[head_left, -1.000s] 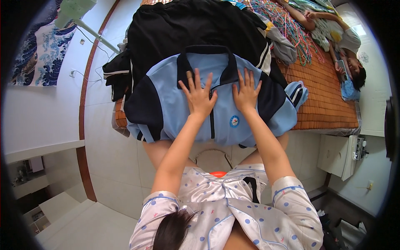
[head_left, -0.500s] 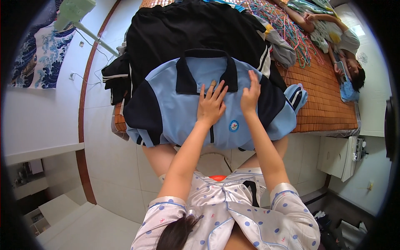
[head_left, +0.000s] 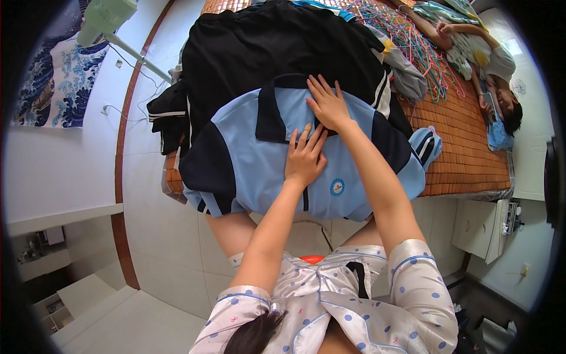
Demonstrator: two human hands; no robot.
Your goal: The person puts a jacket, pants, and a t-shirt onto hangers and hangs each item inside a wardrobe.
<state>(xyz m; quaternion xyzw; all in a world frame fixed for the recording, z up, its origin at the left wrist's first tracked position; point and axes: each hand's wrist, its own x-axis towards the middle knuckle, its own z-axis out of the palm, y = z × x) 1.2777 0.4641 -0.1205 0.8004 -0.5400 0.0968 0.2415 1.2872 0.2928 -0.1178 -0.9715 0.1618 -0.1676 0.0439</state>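
Note:
A light blue zip jacket (head_left: 253, 168) with dark navy collar and sleeve panels lies front up across the bed's near edge, its lower part over my thighs. My left hand (head_left: 305, 158) rests on the chest just below the collar, fingers spread, a tan wrap on one fingertip. Flat on the right side of the dark collar (head_left: 270, 118) lies my right hand (head_left: 330, 106), its fingers stretched out and covering much of that side. Neither hand grips anything. Beneath and beyond the jacket, a large black garment (head_left: 253, 50) with white side stripes is spread out.
Several tangled coloured hangers (head_left: 427, 62) lie on the brown mat (head_left: 466, 168) at the far right, beside a grey garment (head_left: 407, 74). Another person (head_left: 492, 65) lies there with a phone-like device. A pale green fan (head_left: 109, 20) stands at the far left.
My right hand has moved left and away from me, from the jacket's right shoulder onto the collar. The left hand stays on the chest. The whole view has shifted slightly.

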